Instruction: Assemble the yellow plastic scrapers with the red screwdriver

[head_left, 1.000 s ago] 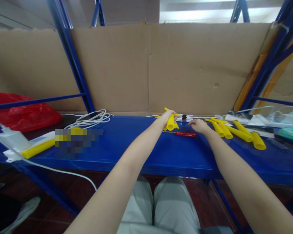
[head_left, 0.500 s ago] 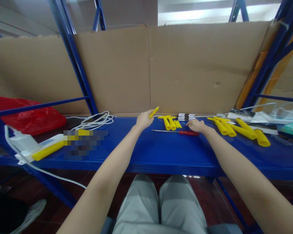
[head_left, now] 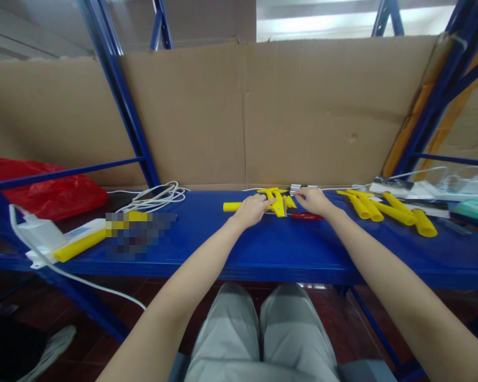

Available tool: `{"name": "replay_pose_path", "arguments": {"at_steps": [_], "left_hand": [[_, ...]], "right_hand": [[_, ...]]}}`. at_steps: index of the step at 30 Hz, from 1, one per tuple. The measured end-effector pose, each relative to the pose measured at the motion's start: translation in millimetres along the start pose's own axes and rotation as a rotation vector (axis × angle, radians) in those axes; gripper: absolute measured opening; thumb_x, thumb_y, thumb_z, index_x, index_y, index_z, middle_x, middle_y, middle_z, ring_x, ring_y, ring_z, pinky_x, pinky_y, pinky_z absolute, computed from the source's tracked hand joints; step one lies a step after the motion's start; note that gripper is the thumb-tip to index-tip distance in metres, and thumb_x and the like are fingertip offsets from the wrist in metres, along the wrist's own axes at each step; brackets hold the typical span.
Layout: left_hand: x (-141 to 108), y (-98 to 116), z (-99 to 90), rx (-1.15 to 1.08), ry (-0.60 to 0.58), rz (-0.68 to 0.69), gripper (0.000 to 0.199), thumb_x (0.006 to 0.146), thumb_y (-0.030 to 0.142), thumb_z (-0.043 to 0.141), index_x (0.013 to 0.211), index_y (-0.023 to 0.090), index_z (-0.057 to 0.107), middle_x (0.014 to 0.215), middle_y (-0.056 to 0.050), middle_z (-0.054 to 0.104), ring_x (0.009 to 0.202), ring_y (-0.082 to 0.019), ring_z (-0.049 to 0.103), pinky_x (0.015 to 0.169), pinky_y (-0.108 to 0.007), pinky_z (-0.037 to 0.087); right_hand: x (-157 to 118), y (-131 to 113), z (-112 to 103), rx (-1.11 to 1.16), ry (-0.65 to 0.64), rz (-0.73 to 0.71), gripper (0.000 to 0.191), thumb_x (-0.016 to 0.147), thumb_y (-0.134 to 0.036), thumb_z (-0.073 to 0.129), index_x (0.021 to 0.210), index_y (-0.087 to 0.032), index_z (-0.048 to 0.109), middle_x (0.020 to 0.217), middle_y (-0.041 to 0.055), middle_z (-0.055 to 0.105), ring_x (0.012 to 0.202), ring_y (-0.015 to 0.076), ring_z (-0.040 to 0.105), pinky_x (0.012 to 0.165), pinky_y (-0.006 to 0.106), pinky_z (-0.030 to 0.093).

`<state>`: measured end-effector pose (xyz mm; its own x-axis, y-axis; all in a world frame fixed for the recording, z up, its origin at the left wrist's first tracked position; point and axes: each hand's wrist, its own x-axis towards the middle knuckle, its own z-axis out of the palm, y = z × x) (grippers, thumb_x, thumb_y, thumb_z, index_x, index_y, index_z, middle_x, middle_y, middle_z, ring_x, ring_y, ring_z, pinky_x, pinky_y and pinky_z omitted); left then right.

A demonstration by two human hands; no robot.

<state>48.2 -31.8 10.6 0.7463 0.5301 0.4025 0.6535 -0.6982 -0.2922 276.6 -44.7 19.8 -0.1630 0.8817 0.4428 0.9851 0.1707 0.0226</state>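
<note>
My left hand (head_left: 252, 210) is closed around a yellow T-shaped plastic handle (head_left: 231, 207), which lies sideways low over the shelf. Its tube end sticks out to the left and its flat head (head_left: 280, 206) points right, in front of other yellow handles (head_left: 267, 190). My right hand (head_left: 314, 200) has its fingertips pressed together beside small yellow pieces (head_left: 290, 202) and a stack of small black-and-white parts (head_left: 296, 188); what it pinches, if anything, is too small to make out. A screwdriver (head_left: 307, 216) with a red handle lies just below the right hand, its shaft partly covered.
More yellow handles (head_left: 402, 213) lie at the right on the blue shelf (head_left: 271, 249). A coiled white cable (head_left: 159, 197), a power strip with plug (head_left: 43, 233) and a red bag (head_left: 43, 188) are at the left. Cardboard (head_left: 183, 116) closes off the back.
My left hand has moved right and down, turning the yellow handle from upright-slanted to lying sideways. My right hand has shifted slightly left and up, over the black-and-white parts.
</note>
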Motion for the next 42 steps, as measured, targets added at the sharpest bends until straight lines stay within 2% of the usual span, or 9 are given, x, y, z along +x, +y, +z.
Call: {"name": "replay_pose_path", "arguments": {"at_steps": [2,5,7,13,16,20,28,37,42], "left_hand": [[-0.1,1.6,0.1,0.016,0.003,0.04,0.043,0.089,0.016,0.039,0.13,0.019,0.049,0.097,-0.01,0.058,0.096,-0.021,0.054,0.079,-0.031,0.042],[-0.7,1.2,-0.6,0.015,0.018,0.06,0.042,0.089,0.017,0.038,0.13,0.018,0.049,0.096,-0.01,0.059,0.095,-0.021,0.054,0.08,-0.031,0.041],[-1.0,0.1,-0.9,0.006,0.031,0.056,0.042,0.089,0.018,0.038,0.13,0.018,0.05,0.095,-0.01,0.059,0.093,-0.021,0.054,0.08,-0.031,0.041],[-1.3,-3.2,0.3,0.006,0.022,0.031,0.042,0.089,0.019,0.039,0.13,0.021,0.049,0.094,-0.009,0.058,0.091,-0.02,0.054,0.08,-0.031,0.042],[-1.6,-3.9,1.0,0.001,0.017,0.029,0.043,0.089,0.02,0.039,0.132,0.022,0.048,0.094,-0.009,0.058,0.091,-0.02,0.054,0.081,-0.031,0.042],[-2.2,-3.9,1.1,-0.031,0.028,0.012,0.044,0.089,0.019,0.039,0.132,0.024,0.048,0.094,-0.008,0.057,0.092,-0.02,0.054,0.082,-0.032,0.043],[-2.6,-3.3,0.7,-0.1,0.036,-0.009,0.045,0.089,0.018,0.038,0.132,0.028,0.047,0.098,-0.007,0.057,0.094,-0.019,0.054,0.084,-0.032,0.043],[-2.3,-2.9,-1.8,-0.064,0.013,0.01,0.046,0.09,0.019,0.037,0.134,0.028,0.044,0.096,-0.007,0.059,0.093,-0.019,0.055,0.084,-0.032,0.043],[-2.3,-3.6,-0.8,-0.034,0.007,0.0,0.045,0.089,0.019,0.039,0.134,0.028,0.045,0.096,-0.007,0.06,0.093,-0.019,0.056,0.084,-0.031,0.043]], "right_hand": [[0.1,-7.5,1.0,0.027,0.026,-0.062,0.034,0.085,-0.021,0.038,0.102,-0.016,0.067,0.102,0.01,0.069,0.095,0.0213,0.061,0.079,0.028,0.041],[0.0,-15.4,3.7,0.066,0.055,-0.155,0.038,0.083,-0.018,0.041,0.115,-0.016,0.061,0.112,0.0099,0.065,0.099,0.0205,0.06,0.082,0.028,0.04],[-0.1,-17.6,5.1,0.057,0.063,-0.224,0.039,0.082,-0.016,0.043,0.118,-0.016,0.06,0.114,0.0106,0.064,0.101,0.0208,0.059,0.084,0.03,0.039],[-0.3,-15.8,3.6,-0.087,0.114,-0.387,0.028,0.086,-0.02,0.042,0.095,-0.015,0.068,0.099,0.0111,0.069,0.091,0.0204,0.06,0.077,0.032,0.032],[-1.2,-16.2,2.0,-0.158,0.146,-0.465,0.029,0.089,-0.022,0.039,0.085,-0.015,0.068,0.089,0.0104,0.069,0.082,0.0186,0.058,0.074,0.031,0.028],[-2.0,-18.0,2.6,-0.223,0.203,-0.545,0.032,0.09,-0.018,0.035,0.08,-0.015,0.066,0.077,0.0088,0.067,0.071,0.0167,0.054,0.072,0.032,0.024],[-1.0,-18.3,7.1,-0.282,0.264,-0.572,0.032,0.087,-0.014,0.034,0.072,-0.015,0.062,0.068,0.0072,0.062,0.064,0.016,0.047,0.07,0.032,0.022],[-1.1,-22.7,5.0,-0.298,0.247,-0.579,0.026,0.082,-0.011,0.038,0.075,-0.015,0.063,0.071,0.0081,0.062,0.065,0.0168,0.049,0.069,0.032,0.021],[-1.6,-21.5,6.4,-0.282,0.242,-0.535,0.028,0.085,-0.015,0.037,0.076,-0.014,0.063,0.073,0.0088,0.064,0.066,0.017,0.049,0.07,0.032,0.022]]}}
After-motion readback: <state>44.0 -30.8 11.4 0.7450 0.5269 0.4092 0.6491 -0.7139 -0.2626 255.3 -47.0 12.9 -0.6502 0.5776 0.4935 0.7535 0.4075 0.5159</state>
